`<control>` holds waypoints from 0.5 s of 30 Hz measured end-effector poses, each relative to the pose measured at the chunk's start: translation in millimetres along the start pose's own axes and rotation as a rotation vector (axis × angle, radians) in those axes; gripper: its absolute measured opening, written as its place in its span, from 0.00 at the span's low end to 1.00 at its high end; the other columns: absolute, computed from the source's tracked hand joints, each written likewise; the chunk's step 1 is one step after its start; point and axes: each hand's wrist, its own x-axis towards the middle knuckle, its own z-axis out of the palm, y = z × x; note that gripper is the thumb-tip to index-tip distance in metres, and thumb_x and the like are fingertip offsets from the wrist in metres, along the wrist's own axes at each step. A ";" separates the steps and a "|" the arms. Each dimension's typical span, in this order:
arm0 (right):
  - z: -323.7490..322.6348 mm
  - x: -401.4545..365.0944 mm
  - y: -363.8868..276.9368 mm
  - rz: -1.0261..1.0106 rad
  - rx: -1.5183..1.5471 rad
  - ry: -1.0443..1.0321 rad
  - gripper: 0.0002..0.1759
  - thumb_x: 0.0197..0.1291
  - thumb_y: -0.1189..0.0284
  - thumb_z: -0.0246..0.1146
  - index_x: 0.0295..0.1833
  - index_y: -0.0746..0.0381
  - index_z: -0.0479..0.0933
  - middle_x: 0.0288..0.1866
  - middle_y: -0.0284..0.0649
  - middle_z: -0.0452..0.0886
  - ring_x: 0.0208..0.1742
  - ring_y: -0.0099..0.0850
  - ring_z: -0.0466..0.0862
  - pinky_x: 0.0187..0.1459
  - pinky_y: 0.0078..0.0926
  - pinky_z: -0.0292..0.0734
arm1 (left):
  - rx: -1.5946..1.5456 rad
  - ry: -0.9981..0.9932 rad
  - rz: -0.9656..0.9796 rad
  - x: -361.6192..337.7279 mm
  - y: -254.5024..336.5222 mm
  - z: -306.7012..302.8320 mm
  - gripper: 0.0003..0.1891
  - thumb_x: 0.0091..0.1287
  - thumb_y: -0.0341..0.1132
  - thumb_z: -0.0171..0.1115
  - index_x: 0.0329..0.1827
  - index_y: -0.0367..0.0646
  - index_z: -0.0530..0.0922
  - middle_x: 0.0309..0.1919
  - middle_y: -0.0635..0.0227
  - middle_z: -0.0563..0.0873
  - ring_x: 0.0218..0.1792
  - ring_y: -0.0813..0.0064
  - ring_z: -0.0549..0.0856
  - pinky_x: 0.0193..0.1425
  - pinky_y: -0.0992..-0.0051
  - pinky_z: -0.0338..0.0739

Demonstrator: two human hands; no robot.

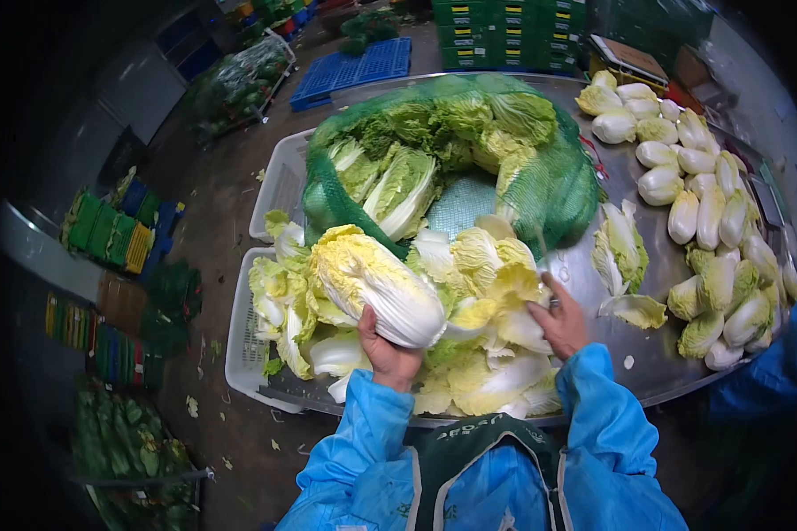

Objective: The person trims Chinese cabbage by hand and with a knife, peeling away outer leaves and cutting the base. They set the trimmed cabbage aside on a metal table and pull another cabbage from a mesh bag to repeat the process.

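Note:
A trimmed napa cabbage, yellow at its leafy end and white at its base, rests tilted in my left hand, which is closed around its near side. To the right, my right hand has its fingers bent beside a loose cabbage leaf. A thin pale streak runs up from those fingertips; I cannot tell what they hold. Under both hands lies a pile of stripped outer leaves. Behind it, a green mesh bag lies opened around several untrimmed cabbages.
Trimmed cabbages are heaped along the right side of the metal table. A leafy piece lies between them and the bag. White crates stand at the left edge. A blue pallet and green crates are beyond.

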 end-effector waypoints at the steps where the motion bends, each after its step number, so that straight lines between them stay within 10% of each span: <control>1: 8.1 -1.7 -24.4 0.168 0.187 -0.179 0.31 0.56 0.69 0.65 0.65 0.64 0.65 0.38 0.44 0.82 0.22 0.20 0.75 0.23 0.19 0.70 | 0.001 0.017 -0.019 1.0 -4.7 3.2 0.32 0.60 0.50 0.59 0.65 0.45 0.66 0.61 0.63 0.74 0.62 0.60 0.72 0.69 0.57 0.62; 10: 31.8 -25.5 -42.5 0.460 0.452 -0.398 0.13 0.59 0.66 0.63 0.42 0.65 0.76 0.20 0.33 0.77 0.12 0.16 0.68 0.11 0.15 0.58 | 0.119 0.075 0.108 21.6 -20.9 17.6 0.31 0.63 0.47 0.58 0.66 0.42 0.63 0.61 0.63 0.72 0.63 0.64 0.70 0.71 0.61 0.59; 15: 28.4 -3.2 -55.5 0.298 0.476 -0.226 0.22 0.56 0.65 0.67 0.53 0.65 0.75 0.19 0.29 0.74 0.13 0.16 0.67 0.15 0.15 0.60 | 0.135 0.002 0.005 13.7 -27.7 10.2 0.30 0.63 0.46 0.59 0.66 0.43 0.64 0.61 0.64 0.73 0.62 0.63 0.72 0.70 0.59 0.61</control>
